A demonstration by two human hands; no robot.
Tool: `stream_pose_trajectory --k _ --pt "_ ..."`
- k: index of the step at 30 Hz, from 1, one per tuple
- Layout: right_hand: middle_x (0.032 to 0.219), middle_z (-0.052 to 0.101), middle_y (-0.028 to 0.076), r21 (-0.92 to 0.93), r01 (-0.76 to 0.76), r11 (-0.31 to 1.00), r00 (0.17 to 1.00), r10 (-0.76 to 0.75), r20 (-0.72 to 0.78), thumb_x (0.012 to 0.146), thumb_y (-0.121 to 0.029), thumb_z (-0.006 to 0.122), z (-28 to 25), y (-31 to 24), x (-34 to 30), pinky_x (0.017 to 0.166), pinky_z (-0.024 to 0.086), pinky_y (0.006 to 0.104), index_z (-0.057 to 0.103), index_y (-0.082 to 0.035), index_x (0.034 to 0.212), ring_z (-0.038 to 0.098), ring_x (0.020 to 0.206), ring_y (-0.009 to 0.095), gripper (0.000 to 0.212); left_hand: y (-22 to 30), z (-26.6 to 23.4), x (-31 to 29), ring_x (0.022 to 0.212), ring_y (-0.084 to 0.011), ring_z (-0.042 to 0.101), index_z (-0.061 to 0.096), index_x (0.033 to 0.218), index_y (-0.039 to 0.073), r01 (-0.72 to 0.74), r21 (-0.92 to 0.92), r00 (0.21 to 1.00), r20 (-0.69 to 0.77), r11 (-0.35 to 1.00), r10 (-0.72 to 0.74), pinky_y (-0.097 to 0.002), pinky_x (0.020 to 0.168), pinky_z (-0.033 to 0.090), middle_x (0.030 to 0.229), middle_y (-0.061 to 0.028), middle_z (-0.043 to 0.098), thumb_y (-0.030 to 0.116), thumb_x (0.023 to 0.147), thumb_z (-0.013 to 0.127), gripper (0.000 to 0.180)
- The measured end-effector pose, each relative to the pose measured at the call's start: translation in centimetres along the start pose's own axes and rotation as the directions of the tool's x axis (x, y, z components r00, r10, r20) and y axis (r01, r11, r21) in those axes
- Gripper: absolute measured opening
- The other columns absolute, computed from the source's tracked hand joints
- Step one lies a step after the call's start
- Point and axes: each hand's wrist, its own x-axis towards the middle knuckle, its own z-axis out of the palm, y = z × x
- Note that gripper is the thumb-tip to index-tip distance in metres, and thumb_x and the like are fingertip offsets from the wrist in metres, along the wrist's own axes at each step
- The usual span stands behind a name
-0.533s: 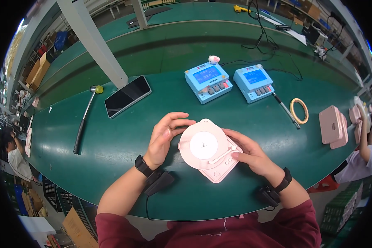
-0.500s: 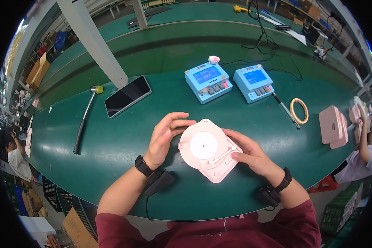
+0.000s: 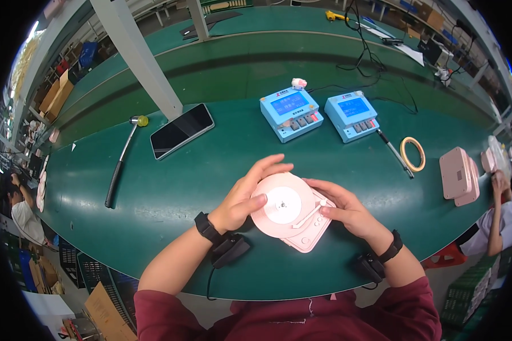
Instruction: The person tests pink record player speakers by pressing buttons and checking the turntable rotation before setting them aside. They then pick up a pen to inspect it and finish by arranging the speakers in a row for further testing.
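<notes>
A pink device shaped like a small record player (image 3: 305,241) is tilted between my hands over the green table. Its round ridged disc with a white centre (image 3: 283,206) overhangs the body on the left, and a thin tonearm (image 3: 308,218) crosses the disc's right side. My left hand (image 3: 240,200) grips the disc's left edge, thumb flat on its top, fingers round the far side. My right hand (image 3: 351,212) is closed on the body's right edge, thumb beside the tonearm and small buttons. The fingertips beneath are hidden.
Beyond my hands stand two light-blue boxes with screens, a left box (image 3: 290,116) and a right box (image 3: 350,118). A phone (image 3: 182,131) and a hammer (image 3: 121,162) lie left. A pen (image 3: 395,152), tape roll (image 3: 412,154) and pink devices (image 3: 456,173) lie right, near another person's arm (image 3: 496,210).
My left hand has moved right onto the disc, its thumb now pressing the top. My right hand keeps its hold. The view has shifted slightly.
</notes>
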Motion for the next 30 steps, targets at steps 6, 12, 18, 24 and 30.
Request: stream_pose_trajectory --k 6,12,18,24,30 --pt "0.141 0.042 0.011 -0.037 -0.024 0.999 0.999 0.023 -0.040 0.090 -0.010 0.057 0.1 0.2 -0.2 0.107 0.033 0.0331 0.036 0.000 0.140 0.041 0.130 0.020 0.055 -0.6 -1.2 0.0 0.128 -0.0273 0.042 0.028 0.140 0.000 0.004 -0.118 0.994 -0.105 0.993 -0.016 -0.0367 0.106 0.033 0.140 -0.0194 0.040 0.066 0.083 0.045 0.089" --pt "0.140 0.043 0.011 -0.059 -0.028 0.998 0.999 0.025 -0.045 0.090 -0.008 0.056 0.1 0.0 -0.2 0.106 0.034 0.0322 0.035 0.000 0.140 0.041 0.129 0.020 0.055 -0.5 -1.4 0.1 0.128 -0.0275 0.042 0.030 0.139 0.000 0.024 -0.176 0.996 -0.078 0.984 -0.038 -0.0374 0.106 0.032 0.139 -0.0193 0.040 0.067 0.081 0.046 0.090" --pt "0.140 0.042 0.012 -0.053 -0.031 0.998 0.999 0.028 -0.045 0.089 -0.007 0.056 0.1 0.0 -0.3 0.106 0.033 0.0323 0.035 0.001 0.140 0.040 0.130 0.020 0.055 -0.5 -1.2 0.0 0.128 -0.0273 0.041 0.030 0.139 0.001 0.013 -0.125 1.000 -0.018 0.992 -0.016 -0.0373 0.108 0.030 0.140 -0.0190 0.039 0.071 0.071 0.055 0.101" --pt "0.141 0.041 0.012 -0.069 -0.038 0.997 0.998 0.035 -0.047 0.088 -0.006 0.056 -0.1 0.0 -0.4 0.108 0.032 0.0333 0.036 0.001 0.140 0.039 0.132 0.021 0.056 -0.6 -1.0 -0.1 0.129 -0.0269 0.040 0.033 0.138 0.002 -0.025 -0.075 0.995 0.094 0.997 0.033 -0.0383 0.109 0.028 0.141 -0.0169 0.038 0.063 0.055 0.076 0.112" --pt "0.140 0.042 0.013 -0.056 -0.049 0.997 0.998 0.047 -0.043 0.087 -0.005 0.057 -0.4 0.1 0.0 0.108 0.031 0.0342 0.037 0.001 0.139 0.039 0.131 0.022 0.056 0.1 -1.8 0.6 0.128 -0.0303 0.040 0.039 0.136 0.004 -0.269 0.405 0.954 0.238 0.874 0.183 -0.0403 0.107 0.031 0.138 -0.0175 0.041 0.050 0.051 0.084 0.106"
